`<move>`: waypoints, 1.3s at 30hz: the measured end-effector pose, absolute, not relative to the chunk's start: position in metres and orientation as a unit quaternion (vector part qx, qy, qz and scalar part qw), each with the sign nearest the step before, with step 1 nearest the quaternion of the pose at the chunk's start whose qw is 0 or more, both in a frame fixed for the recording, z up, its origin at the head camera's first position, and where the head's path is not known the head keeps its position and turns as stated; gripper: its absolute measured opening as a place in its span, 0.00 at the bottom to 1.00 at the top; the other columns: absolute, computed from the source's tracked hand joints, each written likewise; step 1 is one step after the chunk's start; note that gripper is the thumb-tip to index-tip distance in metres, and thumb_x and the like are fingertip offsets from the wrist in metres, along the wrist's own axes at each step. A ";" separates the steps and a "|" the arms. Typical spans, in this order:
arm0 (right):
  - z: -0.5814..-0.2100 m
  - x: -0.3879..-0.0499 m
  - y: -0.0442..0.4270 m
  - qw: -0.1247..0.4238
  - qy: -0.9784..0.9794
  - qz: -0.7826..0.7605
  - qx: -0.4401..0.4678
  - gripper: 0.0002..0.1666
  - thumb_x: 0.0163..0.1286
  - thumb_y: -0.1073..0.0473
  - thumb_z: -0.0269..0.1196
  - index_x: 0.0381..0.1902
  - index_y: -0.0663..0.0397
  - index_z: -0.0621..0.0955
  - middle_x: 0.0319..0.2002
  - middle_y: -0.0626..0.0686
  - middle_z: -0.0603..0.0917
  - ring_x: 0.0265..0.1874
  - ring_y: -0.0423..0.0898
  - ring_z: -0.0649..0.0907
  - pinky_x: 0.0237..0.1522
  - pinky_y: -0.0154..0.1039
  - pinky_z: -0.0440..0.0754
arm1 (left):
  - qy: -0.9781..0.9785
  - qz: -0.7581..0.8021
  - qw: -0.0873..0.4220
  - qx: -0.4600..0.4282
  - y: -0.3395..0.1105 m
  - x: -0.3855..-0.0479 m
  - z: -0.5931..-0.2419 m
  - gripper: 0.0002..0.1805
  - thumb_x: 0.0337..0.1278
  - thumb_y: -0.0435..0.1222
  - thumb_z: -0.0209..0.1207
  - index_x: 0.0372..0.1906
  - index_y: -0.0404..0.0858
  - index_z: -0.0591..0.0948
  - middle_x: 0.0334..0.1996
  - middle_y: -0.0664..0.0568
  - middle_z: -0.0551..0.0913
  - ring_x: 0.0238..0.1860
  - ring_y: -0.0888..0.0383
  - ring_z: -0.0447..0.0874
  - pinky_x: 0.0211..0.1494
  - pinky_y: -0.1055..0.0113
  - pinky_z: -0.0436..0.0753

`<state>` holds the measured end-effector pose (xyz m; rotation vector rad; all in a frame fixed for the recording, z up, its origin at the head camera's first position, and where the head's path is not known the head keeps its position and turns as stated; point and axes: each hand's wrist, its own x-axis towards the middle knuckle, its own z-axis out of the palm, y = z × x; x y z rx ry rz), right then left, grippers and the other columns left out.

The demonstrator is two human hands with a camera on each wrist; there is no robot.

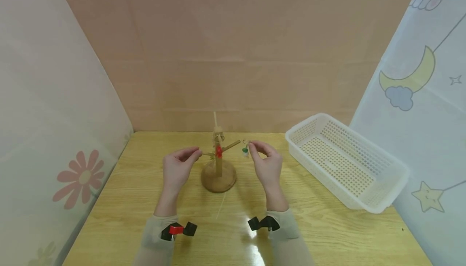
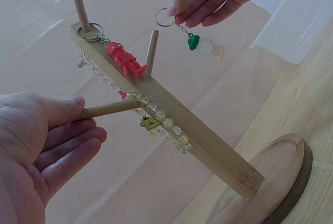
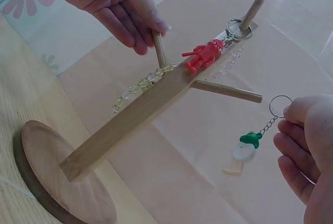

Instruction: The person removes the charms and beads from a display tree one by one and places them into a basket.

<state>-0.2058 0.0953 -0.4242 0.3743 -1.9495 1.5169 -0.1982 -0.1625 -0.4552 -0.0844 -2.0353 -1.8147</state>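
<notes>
Left hand (image 2: 31,135), up close, pinches the left peg's (image 2: 112,109) tip; right hand (image 3: 315,140) has the green-capped figurine keychain (image 3: 244,148) fingertip-pinched by its ring (image 3: 281,96), just off the right peg (image 3: 229,91). Weak pinch could drop it; tugging could tip the wooden stand (image 3: 130,125), imo.

A wood-grain table (image 1: 120,201) reaches to a creased, pinkish-tan far wall (image 1: 236,55). The whitish left wall (image 1: 47,84) bears a pink flower (image 1: 85,177), the pale right wall (image 1: 433,140) a yellow moon (image 1: 424,75) and star (image 1: 429,197). Bright glare (image 1: 257,254) marks the table's near side.
</notes>
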 end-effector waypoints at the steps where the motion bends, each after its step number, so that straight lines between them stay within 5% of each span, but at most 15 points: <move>1: -0.424 -0.206 0.097 0.317 -0.741 0.576 0.141 0.02 0.69 0.77 0.70 0.39 0.74 0.88 0.37 0.66 0.91 0.37 0.67 0.90 0.49 0.23 0.81 | -0.731 -0.650 0.205 -0.030 -0.162 -0.198 -0.455 0.09 0.66 0.34 0.75 0.43 0.32 0.93 0.38 0.40 0.93 0.37 0.55 0.93 0.41 0.70 0.89; 12: -0.447 -0.216 0.137 0.317 -0.766 0.541 0.141 0.04 0.67 0.77 0.72 0.39 0.71 0.90 0.37 0.63 0.92 0.36 0.64 0.90 0.45 0.24 0.82 | -0.733 -0.649 0.202 -0.026 -0.163 -0.198 -0.456 0.09 0.66 0.36 0.75 0.43 0.33 0.93 0.38 0.41 0.93 0.38 0.51 0.93 0.41 0.70 0.89; 20: -0.465 -0.225 0.183 0.313 -0.778 0.529 0.130 0.03 0.70 0.68 0.75 0.41 0.59 0.93 0.37 0.56 0.93 0.36 0.38 0.89 0.40 0.24 0.84 | -0.734 -0.649 0.198 -0.028 -0.164 -0.197 -0.454 0.11 0.66 0.36 0.75 0.44 0.32 0.93 0.39 0.40 0.93 0.37 0.58 0.92 0.41 0.71 0.89; 27: -0.457 -0.216 0.219 0.298 -0.807 0.498 0.105 0.04 0.71 0.66 0.74 0.42 0.58 0.93 0.38 0.57 0.93 0.35 0.28 0.86 0.38 0.21 0.82 | -0.735 -0.645 0.207 -0.036 -0.163 -0.197 -0.456 0.08 0.64 0.35 0.76 0.42 0.33 0.93 0.37 0.40 0.93 0.36 0.56 0.93 0.40 0.71 0.89; 31: -0.450 -0.211 0.240 0.278 -0.821 0.493 0.071 0.05 0.72 0.64 0.74 0.44 0.59 0.92 0.41 0.58 0.93 0.35 0.27 0.85 0.38 0.20 0.82 | -0.734 -0.645 0.209 -0.040 -0.163 -0.198 -0.458 0.09 0.64 0.34 0.76 0.43 0.32 0.93 0.37 0.40 0.93 0.38 0.45 0.94 0.40 0.71 0.89; 39: -0.425 -0.207 0.271 0.223 -0.838 0.497 -0.007 0.16 0.76 0.51 0.72 0.50 0.59 0.91 0.41 0.43 0.92 0.37 0.29 0.87 0.39 0.22 0.82 | -0.735 -0.644 0.209 -0.033 -0.163 -0.198 -0.456 0.09 0.64 0.35 0.76 0.43 0.33 0.93 0.37 0.41 0.93 0.39 0.44 0.93 0.40 0.71 0.89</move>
